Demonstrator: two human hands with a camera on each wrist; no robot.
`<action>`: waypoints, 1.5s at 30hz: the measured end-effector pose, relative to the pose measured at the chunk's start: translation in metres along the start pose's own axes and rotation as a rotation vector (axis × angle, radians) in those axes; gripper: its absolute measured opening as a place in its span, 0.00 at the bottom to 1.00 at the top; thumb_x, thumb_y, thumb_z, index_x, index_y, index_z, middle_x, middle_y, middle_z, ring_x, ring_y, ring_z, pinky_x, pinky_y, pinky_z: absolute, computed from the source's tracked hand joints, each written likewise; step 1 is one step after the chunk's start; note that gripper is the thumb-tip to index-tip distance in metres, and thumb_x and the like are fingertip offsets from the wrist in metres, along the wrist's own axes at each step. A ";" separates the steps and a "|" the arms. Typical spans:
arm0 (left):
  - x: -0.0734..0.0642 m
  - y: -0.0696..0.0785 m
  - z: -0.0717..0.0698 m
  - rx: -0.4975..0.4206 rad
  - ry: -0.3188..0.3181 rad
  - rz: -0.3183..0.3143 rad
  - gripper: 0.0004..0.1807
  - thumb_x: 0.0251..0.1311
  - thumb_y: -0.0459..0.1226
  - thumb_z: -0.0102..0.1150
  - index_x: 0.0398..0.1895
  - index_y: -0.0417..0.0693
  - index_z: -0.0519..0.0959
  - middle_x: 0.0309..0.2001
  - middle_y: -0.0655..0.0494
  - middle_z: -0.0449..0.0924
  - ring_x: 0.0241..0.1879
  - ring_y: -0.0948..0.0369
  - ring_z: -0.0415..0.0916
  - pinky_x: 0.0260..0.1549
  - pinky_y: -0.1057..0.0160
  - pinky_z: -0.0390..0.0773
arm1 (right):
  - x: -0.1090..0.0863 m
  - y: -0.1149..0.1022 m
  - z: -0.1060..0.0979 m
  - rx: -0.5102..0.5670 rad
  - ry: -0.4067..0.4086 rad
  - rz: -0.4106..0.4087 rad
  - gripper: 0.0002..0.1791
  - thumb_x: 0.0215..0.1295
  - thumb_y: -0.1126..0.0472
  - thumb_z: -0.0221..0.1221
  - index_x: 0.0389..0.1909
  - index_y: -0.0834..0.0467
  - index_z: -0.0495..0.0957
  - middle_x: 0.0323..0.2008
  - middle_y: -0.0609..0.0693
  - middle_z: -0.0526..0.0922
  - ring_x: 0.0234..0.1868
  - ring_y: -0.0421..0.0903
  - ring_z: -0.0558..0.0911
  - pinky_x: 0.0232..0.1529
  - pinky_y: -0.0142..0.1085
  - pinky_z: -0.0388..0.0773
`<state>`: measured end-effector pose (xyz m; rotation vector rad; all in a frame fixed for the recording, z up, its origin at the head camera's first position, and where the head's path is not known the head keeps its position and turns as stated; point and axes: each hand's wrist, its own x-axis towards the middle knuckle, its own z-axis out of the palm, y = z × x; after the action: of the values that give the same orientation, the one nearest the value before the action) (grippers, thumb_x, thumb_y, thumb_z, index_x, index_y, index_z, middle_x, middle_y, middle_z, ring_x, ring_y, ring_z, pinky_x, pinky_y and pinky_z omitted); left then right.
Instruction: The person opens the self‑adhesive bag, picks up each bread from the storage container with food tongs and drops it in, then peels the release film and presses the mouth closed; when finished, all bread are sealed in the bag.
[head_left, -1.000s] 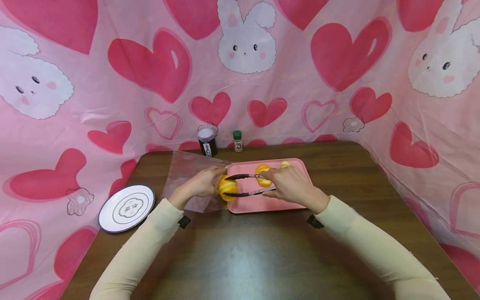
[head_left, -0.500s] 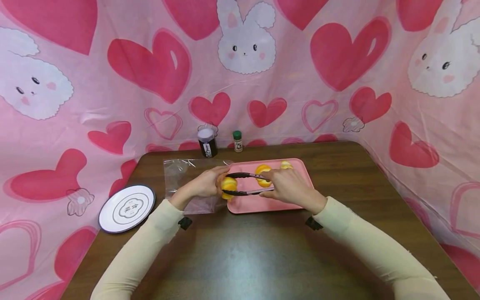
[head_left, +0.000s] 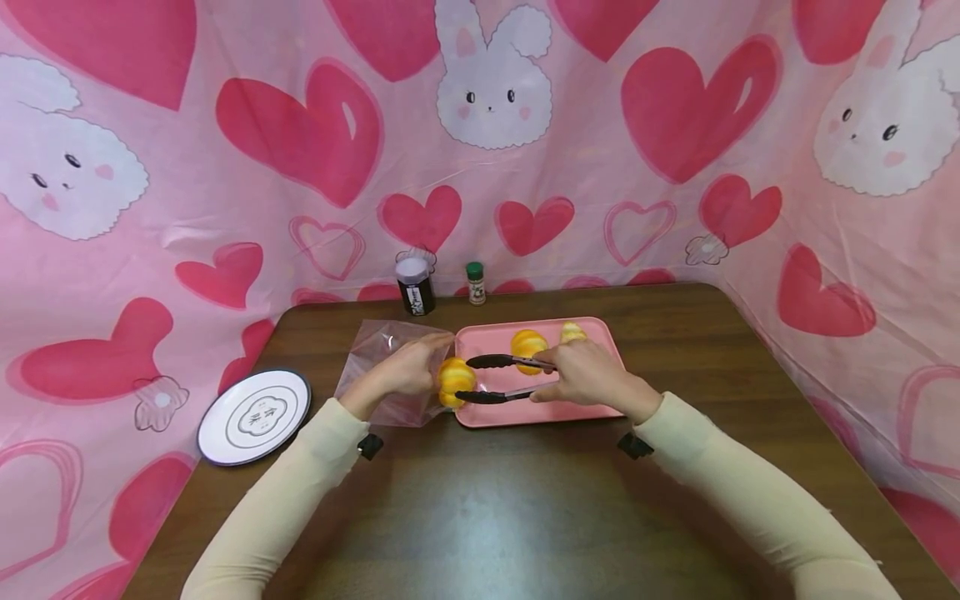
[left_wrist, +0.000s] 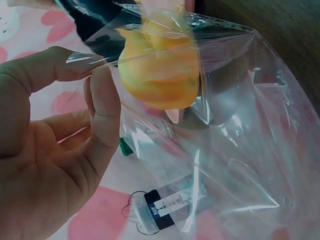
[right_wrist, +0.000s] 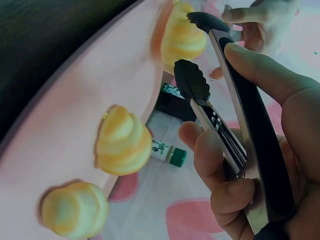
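Right hand (head_left: 592,379) holds the tongs (right_wrist: 260,135) over the tray (head_left: 525,412), arms spread wide, tips just beside a bread roll (head_left: 456,377); contact between tips and roll cannot be told. Left hand (head_left: 405,371), just left of the tray, pinches the film edge of a clear bag (left_wrist: 245,135). Roll is at the tray's left end, by the bag mouth, behind film in the left wrist view; depth inside unclear. Technique, as judged: mouth stretched taut, tong tips low and level, light pressure, since bread probably dents and film may snag. Two further rolls (head_left: 528,343) sit on the tray. Writing: plate (head_left: 223,429), left of the tray, bears dark characters in a flower outline, not surely readable; black jar (head_left: 415,290) and green-capped bottle (head_left: 476,289), beyond the tray, carry illegible labels.
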<state>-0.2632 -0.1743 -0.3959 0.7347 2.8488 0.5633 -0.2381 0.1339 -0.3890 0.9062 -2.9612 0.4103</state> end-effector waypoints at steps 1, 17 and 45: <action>0.000 0.000 0.000 -0.006 -0.002 -0.008 0.45 0.46 0.29 0.67 0.73 0.38 0.63 0.72 0.41 0.66 0.70 0.44 0.67 0.70 0.45 0.66 | 0.000 0.001 0.002 0.004 -0.007 0.005 0.30 0.49 0.39 0.73 0.49 0.53 0.86 0.38 0.47 0.89 0.37 0.44 0.82 0.41 0.42 0.79; 0.004 -0.001 0.001 0.007 -0.009 -0.047 0.42 0.54 0.30 0.65 0.75 0.48 0.63 0.72 0.49 0.69 0.58 0.50 0.75 0.53 0.54 0.82 | 0.000 -0.002 0.009 -0.070 0.102 -0.030 0.28 0.51 0.38 0.72 0.48 0.52 0.86 0.32 0.45 0.87 0.24 0.41 0.72 0.23 0.31 0.70; 0.002 0.005 -0.007 -0.181 -0.068 -0.004 0.47 0.50 0.29 0.66 0.77 0.51 0.61 0.64 0.42 0.74 0.25 0.60 0.68 0.23 0.65 0.75 | 0.002 -0.010 0.008 -0.195 0.214 -0.179 0.31 0.49 0.36 0.73 0.49 0.51 0.84 0.35 0.45 0.89 0.18 0.38 0.69 0.23 0.31 0.64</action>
<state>-0.2645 -0.1720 -0.3874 0.7026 2.6919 0.7686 -0.2336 0.1227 -0.3937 1.0209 -2.6441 0.1942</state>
